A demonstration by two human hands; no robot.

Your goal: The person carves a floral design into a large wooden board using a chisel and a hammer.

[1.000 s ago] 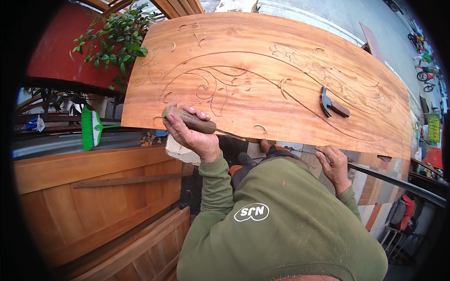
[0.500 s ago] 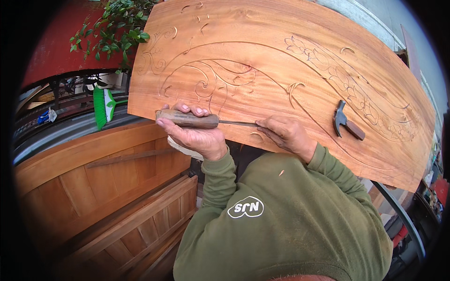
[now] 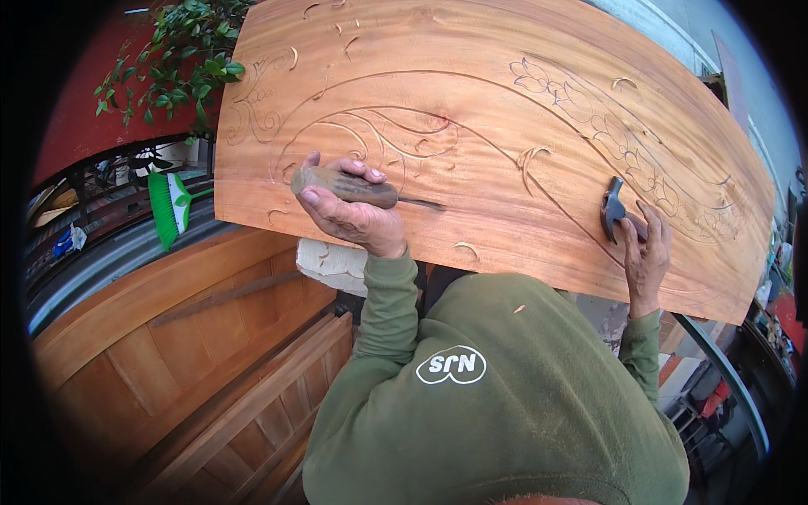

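In my left hand (image 3: 364, 224) lies a wood-carving chisel (image 3: 358, 188), its thick worn handle across the palm with fingers curled over it. The thin metal blade points right, over the broad wooden board (image 3: 396, 46). My right hand (image 3: 646, 263) has its thumb and fingers around the brown handle of a claw hammer (image 3: 613, 207), which rests on the board's right part. Scrolling grooves are cut into the board, and a pencilled flower pattern (image 3: 610, 135) runs along its right side. Curled wood shavings (image 3: 465, 250) are scattered over the surface.
Panelled wooden pieces (image 3: 181, 324) stand low on the left. Beyond them is a green brush head (image 3: 168, 210). A leafy plant (image 3: 181, 76) hangs over the board's far left corner. A white block (image 3: 331, 264) shows under the near edge, and a metal bar (image 3: 725, 379) at right.
My right hand has left the chisel blade and moved right to the hammer's handle. My left hand still holds the chisel, with its blade now tipped slightly toward me.
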